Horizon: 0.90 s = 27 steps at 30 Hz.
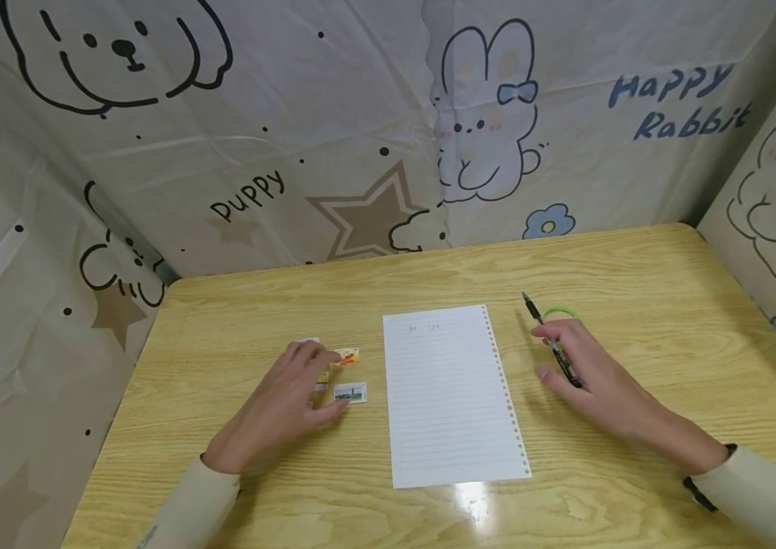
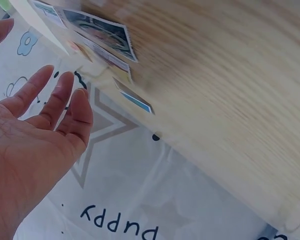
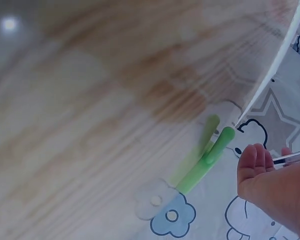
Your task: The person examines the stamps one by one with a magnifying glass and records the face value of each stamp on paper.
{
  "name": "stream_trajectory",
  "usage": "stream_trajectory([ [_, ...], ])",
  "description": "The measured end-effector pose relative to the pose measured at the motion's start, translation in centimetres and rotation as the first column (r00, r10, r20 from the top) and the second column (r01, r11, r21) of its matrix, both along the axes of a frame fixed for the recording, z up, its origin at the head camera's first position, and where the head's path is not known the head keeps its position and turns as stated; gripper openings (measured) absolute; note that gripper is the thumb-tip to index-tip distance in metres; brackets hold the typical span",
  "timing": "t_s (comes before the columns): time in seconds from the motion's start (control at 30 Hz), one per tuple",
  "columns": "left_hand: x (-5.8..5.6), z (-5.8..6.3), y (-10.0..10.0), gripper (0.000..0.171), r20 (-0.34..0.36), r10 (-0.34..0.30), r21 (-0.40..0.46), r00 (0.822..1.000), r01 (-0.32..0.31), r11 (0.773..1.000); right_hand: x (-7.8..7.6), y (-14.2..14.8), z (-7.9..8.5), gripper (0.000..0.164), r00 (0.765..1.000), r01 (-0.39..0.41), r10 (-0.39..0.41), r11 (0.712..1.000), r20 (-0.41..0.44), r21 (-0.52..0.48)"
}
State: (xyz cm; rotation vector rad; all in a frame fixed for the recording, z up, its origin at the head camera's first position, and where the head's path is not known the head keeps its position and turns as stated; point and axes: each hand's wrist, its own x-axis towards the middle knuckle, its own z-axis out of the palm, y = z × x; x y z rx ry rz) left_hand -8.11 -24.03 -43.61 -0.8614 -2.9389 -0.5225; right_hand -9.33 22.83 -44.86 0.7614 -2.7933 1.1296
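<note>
My left hand [image 1: 278,404] reaches over several small stamps on the left of the table, fingers spread and loosely bent. One stamp with an orange picture [image 1: 348,357] lies by the fingertips, and a stamp with a green landscape [image 1: 350,393] is right at the thumb. Others are partly hidden under the fingers. In the left wrist view the palm is bare, and a dark-pictured stamp [image 2: 97,30] lies beyond it. On the right, my right hand [image 1: 594,377] holds a black pen [image 1: 533,306] between thumb and fingers, its tip pointing away from me.
A lined sheet of paper [image 1: 453,404] with holes along its right edge lies between the hands, with faint writing at its top. Just beyond the right hand is a green curved thing [image 1: 562,311], also seen in the right wrist view. A printed cloth [image 1: 360,99] hangs behind the table.
</note>
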Motion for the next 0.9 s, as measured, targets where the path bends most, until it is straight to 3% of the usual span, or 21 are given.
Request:
stream_trajectory([
  [0.33, 0.2, 0.0, -1.0, 0.057, 0.050, 0.050, 0.000, 0.997, -0.050, 0.999, -0.5, -0.5, -0.8, 0.054, 0.996, -0.020, 0.027, 0.997, -0.083, 0.081],
  [0.63, 0.0, -0.1, -1.7, 0.050, 0.079, 0.071, 0.019, 0.994, -0.072, 0.997, -0.3, -1.3, -1.2, 0.057, 0.999, -0.020, 0.023, 0.992, -0.025, 0.127],
  [0.9, -0.1, -0.1, -2.7, 0.032, 0.087, 0.085, 0.012, 0.993, -0.086, 0.996, -0.5, -1.7, -1.3, 0.057, 1.000, -0.016, 0.016, 0.988, 0.000, 0.154],
])
